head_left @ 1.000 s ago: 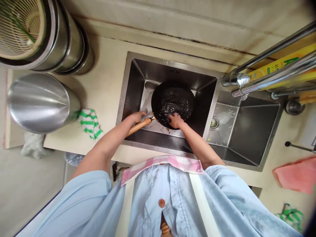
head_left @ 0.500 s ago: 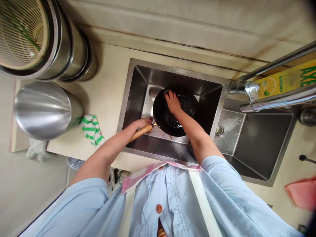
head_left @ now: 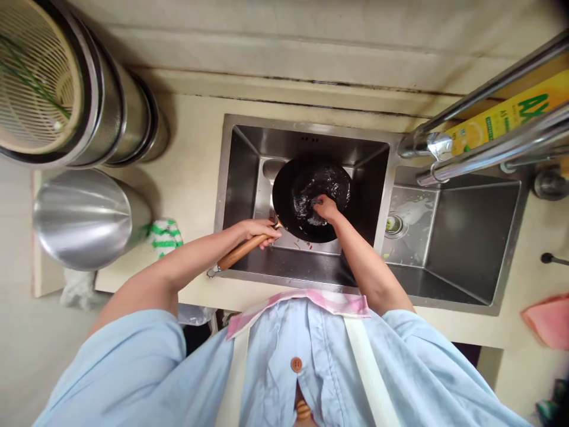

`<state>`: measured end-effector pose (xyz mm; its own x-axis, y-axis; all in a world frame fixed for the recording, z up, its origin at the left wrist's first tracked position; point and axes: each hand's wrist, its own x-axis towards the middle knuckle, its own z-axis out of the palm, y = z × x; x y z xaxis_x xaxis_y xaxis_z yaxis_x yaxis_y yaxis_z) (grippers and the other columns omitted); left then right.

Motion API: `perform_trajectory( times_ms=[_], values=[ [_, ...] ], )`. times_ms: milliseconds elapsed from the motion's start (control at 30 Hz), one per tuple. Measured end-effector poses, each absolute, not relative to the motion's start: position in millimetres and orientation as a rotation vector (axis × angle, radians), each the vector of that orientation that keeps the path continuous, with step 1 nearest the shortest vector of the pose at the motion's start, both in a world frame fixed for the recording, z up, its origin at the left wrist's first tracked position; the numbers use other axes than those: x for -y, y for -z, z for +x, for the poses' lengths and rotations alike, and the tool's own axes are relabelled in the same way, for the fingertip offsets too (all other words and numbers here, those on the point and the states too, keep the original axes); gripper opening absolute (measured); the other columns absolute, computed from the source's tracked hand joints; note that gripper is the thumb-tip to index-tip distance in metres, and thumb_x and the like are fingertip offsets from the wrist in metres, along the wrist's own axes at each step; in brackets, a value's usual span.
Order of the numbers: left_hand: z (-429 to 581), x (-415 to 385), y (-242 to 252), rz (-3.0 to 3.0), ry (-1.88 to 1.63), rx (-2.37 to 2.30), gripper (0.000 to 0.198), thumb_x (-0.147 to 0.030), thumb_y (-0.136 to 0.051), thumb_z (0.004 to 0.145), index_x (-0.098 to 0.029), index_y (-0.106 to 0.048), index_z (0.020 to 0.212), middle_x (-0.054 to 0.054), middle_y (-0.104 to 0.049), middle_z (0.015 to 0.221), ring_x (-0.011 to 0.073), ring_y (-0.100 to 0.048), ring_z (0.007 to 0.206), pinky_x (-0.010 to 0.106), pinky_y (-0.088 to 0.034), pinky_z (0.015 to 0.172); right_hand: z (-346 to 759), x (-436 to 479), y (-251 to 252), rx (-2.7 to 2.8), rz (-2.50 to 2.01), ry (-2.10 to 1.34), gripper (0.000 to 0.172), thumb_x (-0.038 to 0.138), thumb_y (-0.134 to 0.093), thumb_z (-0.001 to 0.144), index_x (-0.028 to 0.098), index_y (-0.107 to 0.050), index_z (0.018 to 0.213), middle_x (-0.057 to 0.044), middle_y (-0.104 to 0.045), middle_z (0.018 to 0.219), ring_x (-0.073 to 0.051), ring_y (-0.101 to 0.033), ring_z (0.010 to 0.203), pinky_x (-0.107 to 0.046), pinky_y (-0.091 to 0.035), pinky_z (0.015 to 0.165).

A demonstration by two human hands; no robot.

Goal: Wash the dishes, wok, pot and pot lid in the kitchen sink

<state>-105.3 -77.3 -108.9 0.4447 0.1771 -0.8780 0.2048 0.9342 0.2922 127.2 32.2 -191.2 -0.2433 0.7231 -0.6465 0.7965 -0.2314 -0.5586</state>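
A black wok (head_left: pixel 284 196) with a wooden handle (head_left: pixel 240 252) rests in the left basin of the steel sink (head_left: pixel 242 190), with water moving inside it. My left hand (head_left: pixel 263 230) is closed around the handle close to the pan, and the handle's end reaches over the sink's front rim. Inside the wok, my right hand (head_left: pixel 327 209) has its fingers bunched on a small greyish scrubber (head_left: pixel 315 204), pressed low on the near side of the pan. The fingers partly cover the scrubber, so its exact kind is unclear.
Stacked metal pots with a cream strainer (head_left: pixel 40 77) stand at the left, beside an upturned steel pot (head_left: pixel 84 219) and a green-striped cloth (head_left: pixel 165 237). Metal rails with a yellow bottle (head_left: pixel 498 121) overhang the right basin (head_left: pixel 471 237). A pink cloth (head_left: pixel 549 320) lies far right.
My right hand has moved from the wok's far left side toward me and to the right. My left hand has shifted onto the top of the handle, which now shows its end.
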Motion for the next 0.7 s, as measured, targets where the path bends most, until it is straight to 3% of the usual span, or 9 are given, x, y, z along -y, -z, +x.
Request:
perform_trajectory(
  times_ms=[67, 133, 367, 700],
  values=[
    [-97, 80, 101, 0.370, -0.043, -1.147, 0.047, -0.031, -0.090, 0.055, -0.020, -0.049, 0.074, -0.007, -0.047, 0.049, 0.0052, -0.036, 0.037, 0.017, -0.033, 0.036, 141, -30, 174, -1.745, 2.027, 1.783, 0.040, 0.022, -0.056, 0.077, 0.020, -0.061, 0.117, -0.002, -0.065, 0.088, -0.018, -0.062, 0.076, -0.031, -0.054, 0.073],
    [-87, 84, 88, 0.355, -0.093, -1.205, 0.045, -0.021, -0.086, 0.055, -0.021, -0.046, 0.075, -0.010, -0.042, 0.048, 0.0030, -0.029, 0.037, 0.015, -0.027, 0.036, 158, -26, 154, -1.619, 2.107, 2.013, 0.044, 0.025, -0.058, 0.072, 0.022, -0.061, 0.115, 0.001, -0.062, 0.080, -0.015, -0.057, 0.065, -0.026, -0.050, 0.063],
    [-66, 97, 36, 0.307, -0.101, -1.347, 0.039, -0.013, -0.077, 0.058, -0.021, -0.043, 0.077, -0.011, -0.040, 0.051, 0.0016, -0.030, 0.038, 0.014, -0.025, 0.038, 208, 4, 107, -1.519, 2.162, 2.400, 0.045, 0.030, -0.060, 0.061, 0.023, -0.060, 0.105, 0.004, -0.059, 0.074, -0.012, -0.049, 0.057, -0.021, -0.038, 0.050],
    [-73, 109, -38, 0.450, -0.077, -1.721, 0.044, -0.009, -0.075, 0.053, -0.022, -0.044, 0.081, -0.013, -0.041, 0.047, 0.0052, -0.035, 0.035, 0.019, -0.032, 0.035, 208, 34, 116, -1.464, 1.964, 2.609, 0.050, 0.033, -0.061, 0.060, 0.022, -0.058, 0.108, 0.007, -0.055, 0.064, -0.011, -0.045, 0.051, -0.020, -0.035, 0.047]
  ],
)
